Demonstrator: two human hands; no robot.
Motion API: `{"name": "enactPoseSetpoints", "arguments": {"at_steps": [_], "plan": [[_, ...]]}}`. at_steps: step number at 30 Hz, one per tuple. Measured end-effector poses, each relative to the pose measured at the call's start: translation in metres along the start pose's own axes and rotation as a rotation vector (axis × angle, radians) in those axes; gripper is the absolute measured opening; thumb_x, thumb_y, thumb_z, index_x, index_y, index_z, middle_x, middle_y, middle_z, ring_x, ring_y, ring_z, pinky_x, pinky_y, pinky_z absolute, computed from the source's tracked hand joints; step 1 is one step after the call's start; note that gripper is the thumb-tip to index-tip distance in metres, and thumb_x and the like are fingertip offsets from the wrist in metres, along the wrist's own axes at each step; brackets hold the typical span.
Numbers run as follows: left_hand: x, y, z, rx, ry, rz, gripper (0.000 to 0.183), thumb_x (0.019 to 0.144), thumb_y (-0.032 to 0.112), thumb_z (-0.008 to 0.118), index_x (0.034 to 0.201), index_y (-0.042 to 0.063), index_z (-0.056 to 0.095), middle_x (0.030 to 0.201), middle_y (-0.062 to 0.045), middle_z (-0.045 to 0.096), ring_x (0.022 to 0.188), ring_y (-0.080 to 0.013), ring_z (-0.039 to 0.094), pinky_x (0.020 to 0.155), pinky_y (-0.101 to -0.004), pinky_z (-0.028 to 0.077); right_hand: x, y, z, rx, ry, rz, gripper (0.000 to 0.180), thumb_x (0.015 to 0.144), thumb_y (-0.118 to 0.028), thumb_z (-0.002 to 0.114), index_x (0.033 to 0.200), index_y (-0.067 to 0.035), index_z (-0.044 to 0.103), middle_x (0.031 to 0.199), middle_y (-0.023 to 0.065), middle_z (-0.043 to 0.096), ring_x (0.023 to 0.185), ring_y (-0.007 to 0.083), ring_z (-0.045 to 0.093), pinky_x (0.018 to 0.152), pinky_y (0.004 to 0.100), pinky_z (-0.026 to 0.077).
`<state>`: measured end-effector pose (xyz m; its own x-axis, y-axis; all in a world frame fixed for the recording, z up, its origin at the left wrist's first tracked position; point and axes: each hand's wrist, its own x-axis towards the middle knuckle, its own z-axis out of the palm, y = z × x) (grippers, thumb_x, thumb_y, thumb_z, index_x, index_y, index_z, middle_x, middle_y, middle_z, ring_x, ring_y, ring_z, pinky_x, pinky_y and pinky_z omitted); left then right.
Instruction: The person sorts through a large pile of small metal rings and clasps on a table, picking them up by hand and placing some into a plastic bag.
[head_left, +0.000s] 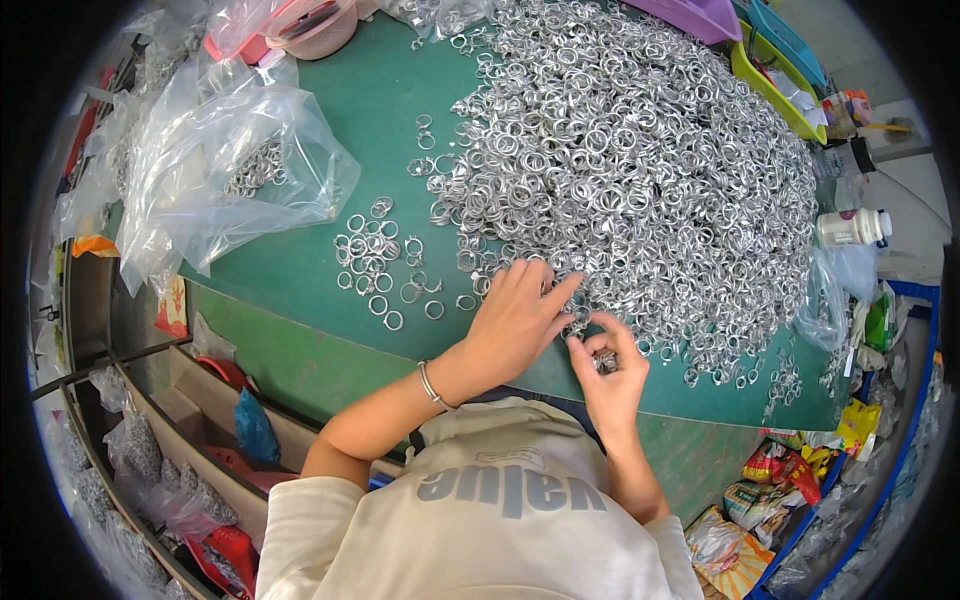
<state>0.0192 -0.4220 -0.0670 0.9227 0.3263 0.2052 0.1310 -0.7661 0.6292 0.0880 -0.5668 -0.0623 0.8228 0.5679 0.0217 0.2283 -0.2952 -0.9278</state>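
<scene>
A large heap of silver-coloured metal rings (630, 172) covers the right half of the green table (375, 90). My left hand (517, 315), with a bangle at the wrist, lies at the heap's near edge, its fingertips touching rings. Close beside it, my right hand (611, 367) pinches a ring (580, 315) between thumb and index finger, and more rings (604, 363) sit in its curled fingers. Whether my left fingers grip a ring cannot be told. A small group of loose rings (369, 251) lies left of my hands.
Clear plastic bags (232, 172), one with rings inside, lie on the left. Pink baskets (322, 30) stand at the back left, purple (697, 15) and yellow-green (780, 90) baskets at the back right. A white bottle (851, 227) is at the right edge. Open drawers (161, 420) are below left.
</scene>
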Motion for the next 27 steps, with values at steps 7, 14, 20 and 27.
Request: {"name": "enactPoseSetpoints", "arguments": {"at_steps": [7, 14, 20, 27], "plan": [[-0.018, -0.010, -0.014, 0.138, 0.131, -0.145, 0.030, 0.076, 0.006, 0.067, 0.105, 0.007, 0.059, 0.095, -0.011, 0.049, 0.089, -0.0292, 0.047, 0.076, -0.0385, 0.037, -0.004, 0.006, 0.030, -0.480, -0.139, -0.377, 0.028, 0.078, -0.015, 0.071, 0.102, -0.005, 0.061, 0.080, 0.0071, 0.057, 0.059, 0.0251, 0.062, 0.049, 0.0349, 0.048], [-0.038, -0.024, -0.032, 0.129, 0.264, -0.290, 0.026, 0.077, -0.002, 0.063, 0.102, 0.006, 0.061, 0.091, -0.010, 0.048, 0.087, -0.0275, 0.047, 0.078, -0.0370, 0.037, 0.014, -0.003, 0.068, -0.335, -0.314, -0.530, 0.027, 0.076, -0.012, 0.071, 0.101, -0.006, 0.063, 0.084, 0.0050, 0.055, 0.062, 0.0208, 0.062, 0.051, 0.0324, 0.050], [-0.028, -0.017, -0.036, 0.067, 0.200, -0.202, 0.039, 0.075, 0.007, 0.072, 0.113, 0.008, 0.062, 0.092, -0.008, 0.047, 0.087, -0.0254, 0.047, 0.079, -0.0360, 0.037, 0.009, -0.007, 0.036, -0.055, -0.251, -0.259, 0.017, 0.073, -0.004, 0.074, 0.089, -0.005, 0.069, 0.072, 0.0053, 0.059, 0.052, 0.0219, 0.058, 0.048, 0.0302, 0.048], [-0.025, -0.025, -0.031, 0.123, 0.146, -0.224, 0.036, 0.077, 0.007, 0.071, 0.110, 0.007, 0.058, 0.094, -0.009, 0.048, 0.089, -0.0267, 0.048, 0.077, -0.0366, 0.036, 0.014, -0.006, 0.014, -0.481, -0.031, -0.334, 0.018, 0.073, -0.002, 0.073, 0.091, -0.005, 0.070, 0.069, 0.0053, 0.058, 0.050, 0.0195, 0.055, 0.047, 0.0319, 0.044]]}}
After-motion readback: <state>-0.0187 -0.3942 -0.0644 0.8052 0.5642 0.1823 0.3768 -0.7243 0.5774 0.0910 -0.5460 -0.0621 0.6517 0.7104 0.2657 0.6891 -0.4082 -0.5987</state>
